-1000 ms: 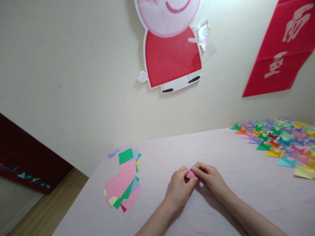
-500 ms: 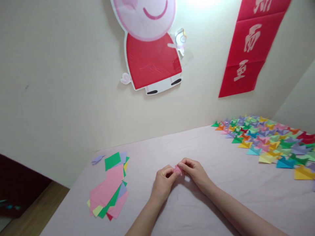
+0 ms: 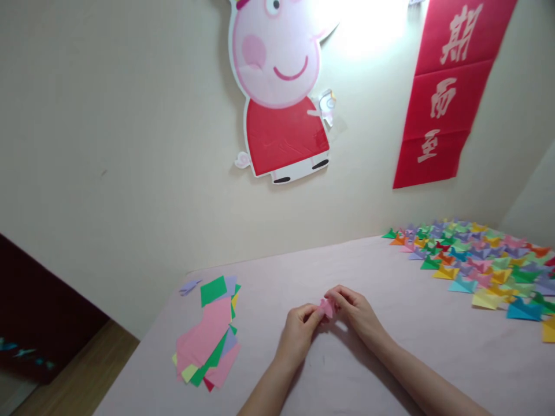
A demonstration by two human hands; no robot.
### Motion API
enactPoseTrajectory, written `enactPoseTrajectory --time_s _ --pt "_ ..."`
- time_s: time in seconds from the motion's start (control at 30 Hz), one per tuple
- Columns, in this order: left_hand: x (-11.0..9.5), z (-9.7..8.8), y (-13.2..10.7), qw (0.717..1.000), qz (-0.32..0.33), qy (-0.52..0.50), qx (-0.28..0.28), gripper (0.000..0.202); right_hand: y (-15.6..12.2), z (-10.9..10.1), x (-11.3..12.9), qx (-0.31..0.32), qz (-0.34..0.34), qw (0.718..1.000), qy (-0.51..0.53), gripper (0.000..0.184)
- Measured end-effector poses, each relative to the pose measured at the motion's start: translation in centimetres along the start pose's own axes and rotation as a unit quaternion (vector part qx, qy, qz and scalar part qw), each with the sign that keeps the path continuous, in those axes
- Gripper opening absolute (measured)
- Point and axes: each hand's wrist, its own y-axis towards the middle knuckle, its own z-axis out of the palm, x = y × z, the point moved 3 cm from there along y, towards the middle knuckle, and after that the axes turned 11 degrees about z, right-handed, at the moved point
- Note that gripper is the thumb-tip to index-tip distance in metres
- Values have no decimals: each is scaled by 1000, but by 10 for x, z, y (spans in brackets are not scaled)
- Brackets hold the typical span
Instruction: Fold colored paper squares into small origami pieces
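Note:
Between my two hands is a small piece of folded pink paper point(image 3: 326, 308), held just above the pale bedsheet. My left hand point(image 3: 298, 330) pinches its left side between thumb and fingers. The fingertips of my right hand point(image 3: 356, 311) are closed at its right edge. Parts of the paper are hidden behind the fingers, so its exact shape is hard to make out.
Loose coloured paper sheets point(image 3: 203, 335) lie overlapping on the left, with a folded purple piece point(image 3: 189, 287) behind them. Rows of folded paper figures point(image 3: 489, 260) cover the right side of the sheet point(image 3: 277, 277). A wall rises at the back, with a pig cutout point(image 3: 286, 136) and red banner point(image 3: 437, 110).
The view has tilted upward and a little left, so everything sits lower and further right. More of the pink paper shows between my hands, which keep hold of it.

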Motion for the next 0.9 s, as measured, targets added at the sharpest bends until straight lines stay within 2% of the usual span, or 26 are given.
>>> enactPoseTrajectory --time_s 0.13,0.23,0.37,0.5,0.67,0.9 --pt "6 -2 0 999 -8 -26 -19 45 0 -4 9 -28 -30 999 3 43" --pt "9 -3 0 999 -9 -38 -22 44 -2 -4 12 -21 -43 999 -12 39" --pt "6 -3 -1 999 -8 -49 -17 43 -3 -2 11 -6 -57 997 -51 39" --pt "3 -3 -1 998 -12 -55 -20 42 -4 -3 13 -23 -106 987 -118 27" --pt "5 -5 0 998 -12 -51 -32 40 -11 1 15 -30 -192 952 -236 13" --pt "2 -2 2 996 -23 -79 -42 38 -20 10 16 -68 -282 880 -376 5"
